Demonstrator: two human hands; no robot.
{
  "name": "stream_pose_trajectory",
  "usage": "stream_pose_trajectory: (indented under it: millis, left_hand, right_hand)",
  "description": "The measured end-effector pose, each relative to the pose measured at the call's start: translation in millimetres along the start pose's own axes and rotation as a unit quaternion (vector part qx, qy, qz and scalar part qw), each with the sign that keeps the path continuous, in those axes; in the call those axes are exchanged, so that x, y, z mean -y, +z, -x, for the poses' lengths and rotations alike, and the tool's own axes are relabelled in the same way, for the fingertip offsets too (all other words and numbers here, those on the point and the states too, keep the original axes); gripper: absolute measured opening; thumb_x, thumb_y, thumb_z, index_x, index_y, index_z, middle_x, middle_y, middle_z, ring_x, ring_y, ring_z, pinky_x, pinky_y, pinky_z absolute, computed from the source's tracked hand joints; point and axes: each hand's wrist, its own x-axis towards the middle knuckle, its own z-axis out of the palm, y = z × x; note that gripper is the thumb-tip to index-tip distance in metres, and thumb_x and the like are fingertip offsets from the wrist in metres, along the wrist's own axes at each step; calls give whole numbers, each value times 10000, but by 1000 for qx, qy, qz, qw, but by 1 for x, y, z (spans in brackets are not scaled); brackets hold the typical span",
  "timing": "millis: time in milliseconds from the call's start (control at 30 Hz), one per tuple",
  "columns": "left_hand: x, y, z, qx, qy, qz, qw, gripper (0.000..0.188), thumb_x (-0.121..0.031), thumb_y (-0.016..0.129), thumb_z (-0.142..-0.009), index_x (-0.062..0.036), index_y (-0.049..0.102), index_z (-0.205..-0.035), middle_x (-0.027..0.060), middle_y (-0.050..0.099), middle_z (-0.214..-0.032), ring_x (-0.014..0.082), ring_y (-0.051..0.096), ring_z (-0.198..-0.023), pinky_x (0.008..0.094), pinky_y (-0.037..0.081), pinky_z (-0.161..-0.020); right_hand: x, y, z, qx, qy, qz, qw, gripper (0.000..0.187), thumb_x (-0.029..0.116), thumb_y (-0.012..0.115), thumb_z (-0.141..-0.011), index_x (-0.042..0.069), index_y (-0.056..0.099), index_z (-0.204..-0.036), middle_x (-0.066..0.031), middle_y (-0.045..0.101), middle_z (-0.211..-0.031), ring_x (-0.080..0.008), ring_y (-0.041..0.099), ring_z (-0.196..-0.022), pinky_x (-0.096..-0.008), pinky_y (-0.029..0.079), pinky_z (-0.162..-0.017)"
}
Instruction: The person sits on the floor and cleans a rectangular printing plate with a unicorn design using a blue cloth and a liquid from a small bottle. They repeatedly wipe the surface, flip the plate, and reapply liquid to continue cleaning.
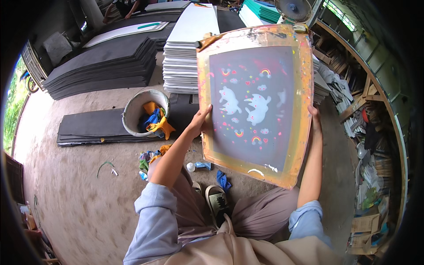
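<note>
While holding up framed silkscreen (254,104), clamps opposite side edges in fingers of left hand (202,118) and right hand (314,117), likely for balance.

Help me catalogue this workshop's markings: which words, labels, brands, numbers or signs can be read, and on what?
None can be read.
Framed screen: pictures only, including rainbows and pale animal shapes; no legible lettering.
Small white bottle: too small to tell whether it bears a label.
Cardboard boxes: any print is too small and blurred.
</note>
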Motion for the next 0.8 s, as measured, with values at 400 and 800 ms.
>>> stream_pose_trajectory:
  millis: [400, 800]
  left_hand:
    - [42, -58, -37, -261, 3, -150, 954, 844, -560, 810, -575, -89, 492, -1200, 68, 550, -1052, 204, 523, -994, 347, 473, -773]
    - [69, -73, -60, -218, -86, -31, 972, 602, -376, 758, -753, 4, 458, -1110, 60, 567, -794, 128, 550, -541, 276, 462, -429]
  right_hand:
    - [-152, 24, -102, -128, 72, 74, 986, 518, 402, 741, -770, 20, 606, -1094, -33, 604, -1028, -128, 564, -939, -291, 435, -833]
    - [-260, 35, -131, -234, 95, 70, 965, 486, 384, 760, -752, 26, 628, -1054, -13, 627, -996, -121, 555, -941, -269, 394, -869]
